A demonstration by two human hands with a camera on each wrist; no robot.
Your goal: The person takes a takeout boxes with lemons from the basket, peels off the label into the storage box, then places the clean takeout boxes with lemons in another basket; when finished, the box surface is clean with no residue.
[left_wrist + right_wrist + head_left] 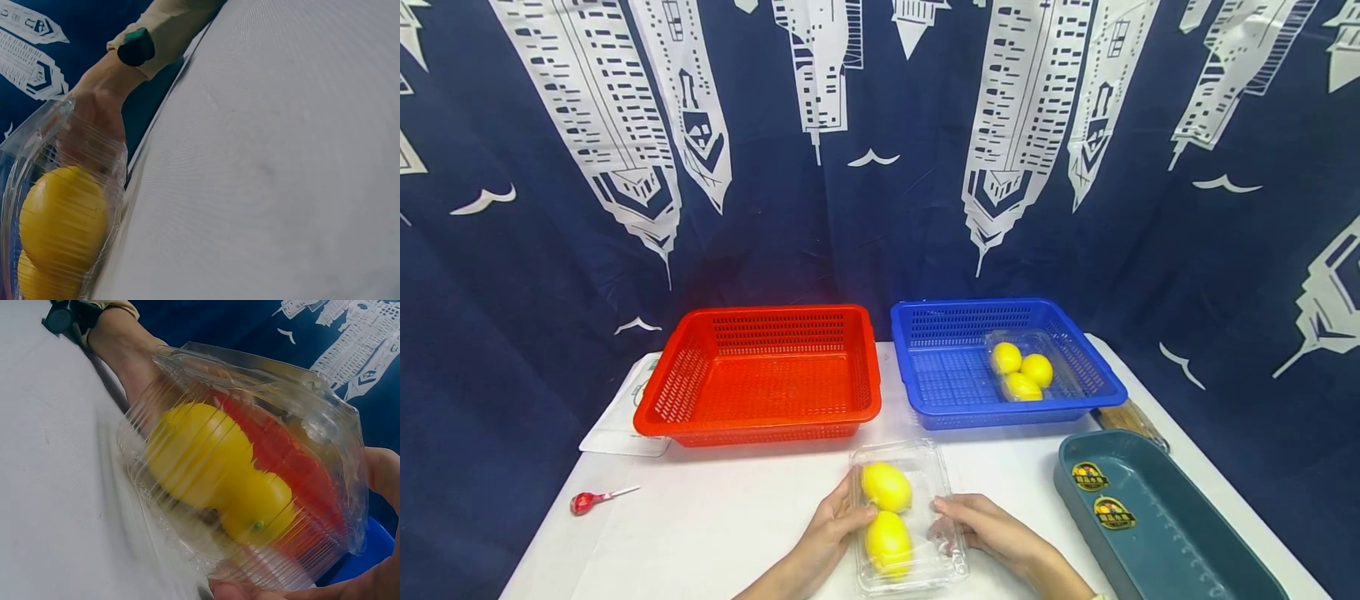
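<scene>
Between my two hands is a clear plastic clamshell box point(931, 479) with two lemons point(887, 542) inside, low over the front middle of the table. My left hand point(837, 523) grips its left side, the thumb over the edge beside the lemons. On the right side, my right hand point(988, 527) pinches the edge, with fingers showing through the plastic. The box appears closed and slightly tilted in the right wrist view, where both lemons point(200, 453) show through the ribbed wall. Some fingers of both hands are hidden under or behind the box.
A red basket point(760, 429) stands behind at left. Beside it, a blue basket point(940, 367) holds another clear box with three lemons point(1021, 386). A teal tray point(1165, 533) with two round stickers point(1112, 512) lies at right. A red lollipop point(583, 502) rests at left.
</scene>
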